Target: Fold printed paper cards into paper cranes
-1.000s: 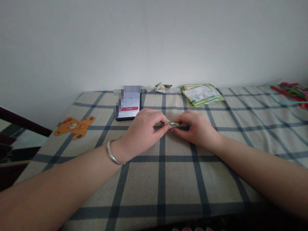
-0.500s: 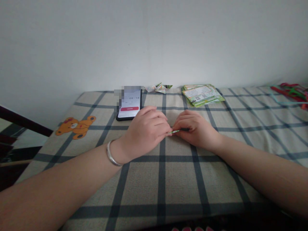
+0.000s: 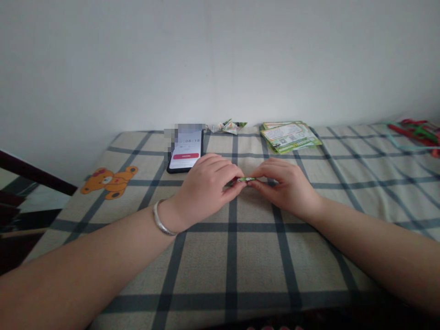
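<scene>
Between my two hands is a small folded piece of green and white printed paper (image 3: 246, 179), mostly covered by the fingers. My left hand (image 3: 215, 181), with a silver bangle (image 3: 161, 220) on its wrist, pinches the paper's left end between thumb and fingers. At the other end, the thumb and fingertips of my right hand (image 3: 283, 183) grip it too. Both hands are low over the checked tablecloth (image 3: 257, 266). Just behind my left hand lies a phone (image 3: 185, 151) showing a timer.
Against the wall lie several folded paper pieces (image 3: 228, 127) and a stack of green printed leaflets (image 3: 290, 136). At far right is a clear tray (image 3: 395, 140) with red and green items (image 3: 419, 130). An orange bear figure (image 3: 112, 182) marks the cloth at left.
My left thumb and fingers have shifted so the pinch is more visible. The folded paper has risen slightly and lies more level, with more of it showing.
</scene>
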{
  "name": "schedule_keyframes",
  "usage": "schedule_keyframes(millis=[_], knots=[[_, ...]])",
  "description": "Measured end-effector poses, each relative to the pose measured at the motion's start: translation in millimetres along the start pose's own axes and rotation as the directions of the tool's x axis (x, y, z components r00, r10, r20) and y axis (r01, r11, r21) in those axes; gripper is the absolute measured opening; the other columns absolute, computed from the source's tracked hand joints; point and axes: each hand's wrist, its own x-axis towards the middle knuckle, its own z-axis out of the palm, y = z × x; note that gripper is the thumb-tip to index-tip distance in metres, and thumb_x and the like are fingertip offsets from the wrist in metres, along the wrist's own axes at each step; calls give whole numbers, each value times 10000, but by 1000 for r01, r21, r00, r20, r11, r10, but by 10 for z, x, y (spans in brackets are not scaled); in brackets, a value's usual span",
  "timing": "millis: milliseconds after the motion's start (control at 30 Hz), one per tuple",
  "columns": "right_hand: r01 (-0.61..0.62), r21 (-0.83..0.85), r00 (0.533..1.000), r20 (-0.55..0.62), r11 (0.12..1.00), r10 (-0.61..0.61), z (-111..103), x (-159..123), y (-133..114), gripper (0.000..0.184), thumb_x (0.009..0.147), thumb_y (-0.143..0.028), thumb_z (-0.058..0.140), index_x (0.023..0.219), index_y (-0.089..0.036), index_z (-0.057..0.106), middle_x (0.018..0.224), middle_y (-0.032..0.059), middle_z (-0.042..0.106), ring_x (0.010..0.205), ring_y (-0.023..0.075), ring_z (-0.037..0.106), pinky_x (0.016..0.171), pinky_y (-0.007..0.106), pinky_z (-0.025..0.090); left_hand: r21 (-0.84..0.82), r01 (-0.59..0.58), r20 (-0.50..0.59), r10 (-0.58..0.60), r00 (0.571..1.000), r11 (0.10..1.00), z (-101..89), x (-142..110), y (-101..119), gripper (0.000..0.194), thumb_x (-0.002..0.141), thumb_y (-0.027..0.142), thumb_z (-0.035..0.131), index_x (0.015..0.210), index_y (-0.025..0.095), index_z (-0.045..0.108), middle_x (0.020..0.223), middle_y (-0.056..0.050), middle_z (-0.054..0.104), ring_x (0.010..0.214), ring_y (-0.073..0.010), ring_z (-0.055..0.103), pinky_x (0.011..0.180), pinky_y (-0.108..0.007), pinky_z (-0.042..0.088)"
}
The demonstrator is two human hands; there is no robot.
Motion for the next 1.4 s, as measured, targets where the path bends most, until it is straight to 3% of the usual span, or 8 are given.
schedule_keyframes(millis=[333, 567, 733, 1000, 1233, 1400], knots=[[-110, 152, 993, -12, 982, 113, 6, -3, -3, 88, 851, -237, 652, 793, -192, 700, 723, 4, 695, 641, 109, 588, 585, 230, 423, -47, 4, 49, -2, 999, 999, 39, 4, -46, 212, 911, 331, 595, 796, 161, 647, 833, -30, 683, 865, -200, 609, 834, -361, 449], [-168, 178, 986, 37, 969, 164, 23, 0, -11, 69, 840, -252, 667, 873, -196, 693, 762, -6, 698, 653, 101, 590, 588, 215, 437, -1, -18, 67, 18, 998, 1000, 36, 12, -40, 180, 902, 263, 594, 773, 152, 653, 801, -37, 679, 834, -200, 603, 813, -363, 456], [-142, 152, 990, 24, 978, 140, 23, -6, -14, 57, 847, -227, 656, 836, -180, 687, 740, -6, 689, 640, 94, 576, 571, 213, 417, 80, -56, 90, 48, 995, 995, 20, 27, -11, 175, 910, 254, 570, 796, 153, 656, 816, -40, 673, 849, -211, 596, 838, -385, 454], [-116, 294, 993, 62, 949, 102, 21, 18, 7, 90, 843, -207, 664, 768, -161, 684, 721, 11, 700, 653, 105, 604, 584, 219, 445, 190, -144, 80, 131, 988, 971, -18, 14, 9, 141, 899, 221, 568, 807, 177, 664, 835, -25, 679, 873, -218, 607, 884, -416, 462], [55, 125, 998, -14, 991, -54, -1, 0, -50, 72, 862, -174, 639, 909, -169, 692, 867, 37, 714, 802, 139, 634, 710, 268, 486, 205, -145, 79, 132, 988, 968, -13, 5, -1, 161, 864, 247, 613, 728, 167, 640, 804, -33, 670, 875, -222, 610, 909, -424, 457], [39, 99, 999, -34, 994, -35, 1, -13, -47, 47, 855, -171, 647, 892, -180, 674, 851, 25, 695, 774, 134, 631, 667, 257, 480, 103, -74, 24, 71, 997, 992, -11, -5, 5, 128, 874, 277, 605, 822, 165, 640, 852, -38, 657, 896, -221, 590, 878, -399, 458]])
